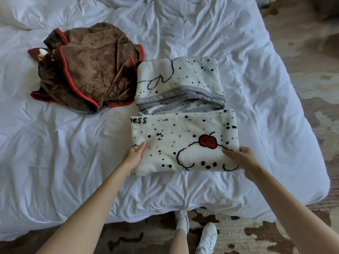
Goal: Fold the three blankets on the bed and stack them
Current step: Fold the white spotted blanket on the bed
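Note:
A white fleece blanket (183, 142) with black dots and a red apple print lies folded near the bed's front edge. My left hand (136, 153) grips its left edge, thumb on top and fingers underneath. My right hand (240, 158) holds its right edge with fingers laid over the top. Just behind it lies another folded white dotted piece with grey trim (179, 83); I cannot tell if it is the same blanket. A brown plush blanket (88, 70) with red edging sits crumpled at the left.
The bed (256, 88) has a wrinkled white sheet, with bare sheet to the right and front left. A grey fabric edge (88, 111) peeks out under the brown blanket. A patterned brown rug (256, 235) and my white shoes (207, 237) are below the bed's edge.

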`<action>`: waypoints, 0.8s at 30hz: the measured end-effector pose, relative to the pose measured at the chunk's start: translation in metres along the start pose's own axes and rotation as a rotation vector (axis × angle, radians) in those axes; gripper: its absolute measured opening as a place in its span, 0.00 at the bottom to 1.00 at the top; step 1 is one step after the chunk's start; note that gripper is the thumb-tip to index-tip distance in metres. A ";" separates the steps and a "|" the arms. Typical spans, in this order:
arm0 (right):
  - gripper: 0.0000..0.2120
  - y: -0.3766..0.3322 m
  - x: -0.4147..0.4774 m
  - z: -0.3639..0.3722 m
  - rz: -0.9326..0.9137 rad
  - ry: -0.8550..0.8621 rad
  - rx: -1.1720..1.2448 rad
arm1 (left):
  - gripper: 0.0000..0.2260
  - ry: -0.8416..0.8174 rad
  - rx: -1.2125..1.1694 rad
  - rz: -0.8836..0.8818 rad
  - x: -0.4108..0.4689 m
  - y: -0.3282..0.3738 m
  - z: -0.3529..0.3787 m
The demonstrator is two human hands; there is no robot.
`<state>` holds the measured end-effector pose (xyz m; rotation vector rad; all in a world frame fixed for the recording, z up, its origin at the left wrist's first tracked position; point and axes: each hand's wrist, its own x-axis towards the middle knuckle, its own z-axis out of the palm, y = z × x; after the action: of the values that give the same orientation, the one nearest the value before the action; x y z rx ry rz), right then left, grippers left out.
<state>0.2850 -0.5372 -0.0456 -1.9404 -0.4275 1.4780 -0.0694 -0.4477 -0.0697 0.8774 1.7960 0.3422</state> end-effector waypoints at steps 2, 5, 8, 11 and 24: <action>0.09 0.001 -0.018 -0.004 0.024 -0.010 0.005 | 0.28 -0.006 0.057 -0.042 -0.015 -0.002 -0.009; 0.12 -0.016 -0.036 -0.009 0.030 0.019 -0.001 | 0.29 0.056 0.042 -0.055 -0.035 0.016 -0.021; 0.16 -0.053 -0.043 -0.016 -0.033 0.056 0.040 | 0.28 0.156 0.001 -0.012 -0.047 0.054 -0.030; 0.13 -0.093 -0.041 -0.020 -0.078 0.086 0.087 | 0.12 0.215 -0.054 0.089 -0.046 0.099 -0.038; 0.03 -0.271 0.061 0.018 0.038 0.098 0.561 | 0.10 0.122 -0.486 -0.073 0.051 0.275 -0.070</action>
<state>0.3213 -0.2958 0.0883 -1.5631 0.0697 1.3376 -0.0309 -0.2101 0.0893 0.4549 1.7410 0.7599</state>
